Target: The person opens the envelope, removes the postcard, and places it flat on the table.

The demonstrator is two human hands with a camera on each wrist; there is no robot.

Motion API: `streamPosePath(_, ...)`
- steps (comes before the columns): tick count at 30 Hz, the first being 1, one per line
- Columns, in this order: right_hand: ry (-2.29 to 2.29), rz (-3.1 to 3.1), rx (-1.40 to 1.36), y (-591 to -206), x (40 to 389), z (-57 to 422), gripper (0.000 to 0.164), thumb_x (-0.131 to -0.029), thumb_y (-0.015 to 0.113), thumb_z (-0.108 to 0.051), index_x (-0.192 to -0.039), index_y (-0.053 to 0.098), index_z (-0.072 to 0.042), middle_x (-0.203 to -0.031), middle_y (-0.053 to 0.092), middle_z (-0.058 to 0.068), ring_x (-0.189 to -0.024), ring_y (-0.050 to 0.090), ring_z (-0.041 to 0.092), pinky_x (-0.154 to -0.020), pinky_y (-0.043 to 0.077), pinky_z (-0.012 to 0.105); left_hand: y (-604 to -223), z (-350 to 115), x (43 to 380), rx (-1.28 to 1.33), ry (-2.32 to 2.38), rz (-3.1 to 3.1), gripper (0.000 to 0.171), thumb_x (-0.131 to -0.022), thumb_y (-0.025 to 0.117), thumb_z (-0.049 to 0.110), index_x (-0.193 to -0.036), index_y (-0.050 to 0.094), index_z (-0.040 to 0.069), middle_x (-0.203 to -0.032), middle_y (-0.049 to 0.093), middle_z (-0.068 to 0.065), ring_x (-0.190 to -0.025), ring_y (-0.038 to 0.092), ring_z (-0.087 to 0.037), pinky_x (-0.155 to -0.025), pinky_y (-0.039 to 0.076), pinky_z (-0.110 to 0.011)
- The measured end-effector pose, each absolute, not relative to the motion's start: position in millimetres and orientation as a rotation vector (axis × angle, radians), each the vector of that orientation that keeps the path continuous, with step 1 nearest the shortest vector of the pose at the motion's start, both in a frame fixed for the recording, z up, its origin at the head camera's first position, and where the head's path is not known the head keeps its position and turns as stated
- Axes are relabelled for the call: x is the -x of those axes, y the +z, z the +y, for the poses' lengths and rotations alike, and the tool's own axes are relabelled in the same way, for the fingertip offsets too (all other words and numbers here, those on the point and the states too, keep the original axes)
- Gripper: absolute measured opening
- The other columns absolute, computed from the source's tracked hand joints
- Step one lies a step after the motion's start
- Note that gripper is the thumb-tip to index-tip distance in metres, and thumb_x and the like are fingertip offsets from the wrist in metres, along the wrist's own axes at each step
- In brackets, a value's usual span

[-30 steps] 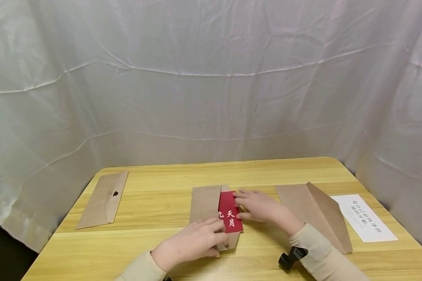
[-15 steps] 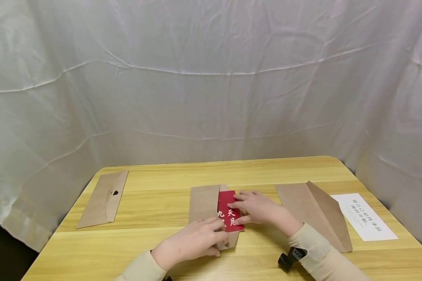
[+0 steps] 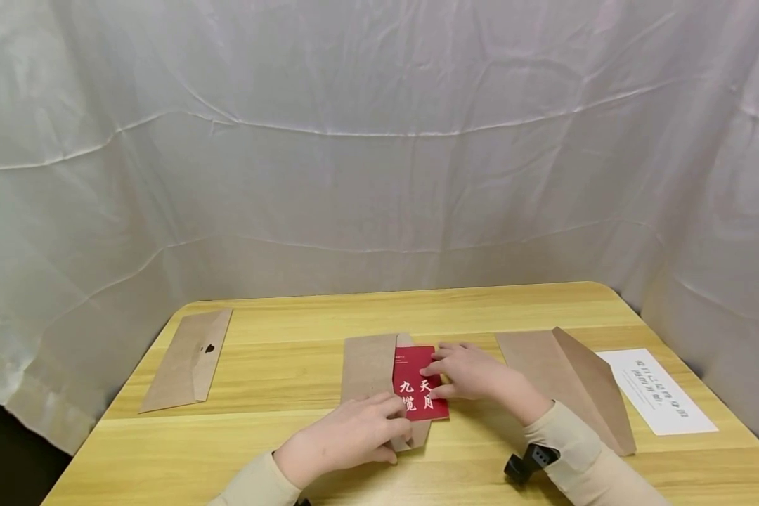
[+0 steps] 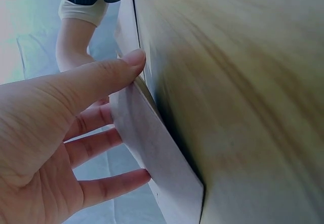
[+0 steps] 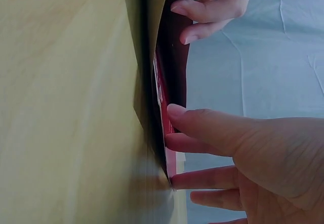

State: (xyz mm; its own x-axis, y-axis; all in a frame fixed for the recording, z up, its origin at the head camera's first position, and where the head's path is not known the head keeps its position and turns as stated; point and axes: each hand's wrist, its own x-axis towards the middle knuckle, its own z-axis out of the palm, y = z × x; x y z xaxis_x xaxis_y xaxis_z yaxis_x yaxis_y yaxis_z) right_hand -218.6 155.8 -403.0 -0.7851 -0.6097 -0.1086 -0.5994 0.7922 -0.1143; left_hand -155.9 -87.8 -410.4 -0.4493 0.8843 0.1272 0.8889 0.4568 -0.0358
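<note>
A red card (image 3: 414, 372) with white characters sticks out from the right-hand opening of a brown paper envelope (image 3: 368, 362) in the middle of the table. My left hand (image 3: 351, 437) holds the envelope's near end. In the left wrist view, its thumb lies at the envelope's edge (image 4: 157, 143) and the fingers touch the upper face. My right hand (image 3: 471, 372) rests its fingertips on the card's right part, fingers spread. From the right wrist view, the thumb and fingers lie on the red card (image 5: 166, 97), beside the lifted envelope mouth.
To the right lies another brown envelope (image 3: 537, 358) with its flap open, partly overlapping a white printed card (image 3: 660, 393). A closed brown envelope (image 3: 180, 365) with a small black mark lies at the far left. Pale curtains (image 3: 392, 190) surround the wooden table (image 3: 278, 330).
My right fingers first slid left over the red card. Then the hand moved back right and the card came further out, showing more characters. My left hand has stayed on the envelope.
</note>
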Motion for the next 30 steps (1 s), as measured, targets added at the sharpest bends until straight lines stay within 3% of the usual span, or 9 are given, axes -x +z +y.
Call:
streamPosePath(6,-0.169,2.913,1.115,-408,223,155,0.039,-0.091,0.067,-0.036,-0.122,0.066,-0.012,-0.134,0.059,0.015,-0.128,0.052,0.035,-0.104,0.043,0.057,-410,-87,155,1.585,-0.038,-2.57,0.029,-0.08,0.076,0.044,-0.105,0.065,0.033,-0.108,0.058,0.013,-0.1,0.055,-0.004,-0.078,0.053,-0.017)
streamPosePath(13,-0.232,2.941,0.976,-416,228,156,0.059,-0.093,0.062,-0.041,-0.142,0.05,-0.01,-0.148,0.046,0.018,-0.14,0.038,0.04,-0.111,0.034,0.06,-410,-87,155,1.599,-0.022,-2.558,0.029,-0.081,0.075,0.046,-0.104,0.065,0.033,-0.109,0.058,0.012,-0.103,0.056,-0.006,-0.079,0.054,-0.021)
streamPosePath(19,-0.199,2.956,0.984,-421,231,158,0.061,-0.095,0.06,-0.042,-0.143,0.048,-0.006,-0.141,0.051,0.018,-0.135,0.044,0.039,-0.108,0.039,0.059,-410,-87,154,1.605,-0.033,-2.566,0.028,-0.081,0.075,0.046,-0.104,0.065,0.034,-0.11,0.058,0.012,-0.102,0.055,-0.006,-0.076,0.053,-0.02)
streamPosePath(22,-0.183,2.967,0.992,-422,232,158,0.061,-0.095,0.06,-0.043,-0.141,0.049,-0.004,-0.135,0.054,0.017,-0.129,0.051,0.036,-0.105,0.043,0.055,-410,-87,154,1.609,-0.034,-2.562,0.027,-0.081,0.075,0.045,-0.103,0.065,0.033,-0.108,0.058,0.013,-0.101,0.055,-0.005,-0.076,0.053,-0.019)
streamPosePath(26,-0.192,2.986,0.973,-423,232,158,0.059,-0.094,0.061,-0.042,-0.138,0.052,-0.003,-0.119,0.058,0.014,-0.105,0.058,0.026,-0.094,0.05,0.047,-410,-87,154,1.61,-0.021,-2.547,0.027,-0.081,0.075,0.046,-0.103,0.065,0.033,-0.107,0.057,0.013,-0.1,0.054,-0.005,-0.076,0.052,-0.019)
streamPosePath(30,-0.21,3.013,0.966,-424,233,157,0.055,-0.093,0.062,-0.042,-0.131,0.057,-0.002,-0.102,0.054,0.007,-0.087,0.05,0.018,-0.08,0.049,0.039,-410,-87,154,1.606,-0.014,-2.536,0.027,-0.08,0.075,0.046,-0.102,0.066,0.033,-0.105,0.057,0.013,-0.099,0.054,-0.004,-0.076,0.051,-0.018)
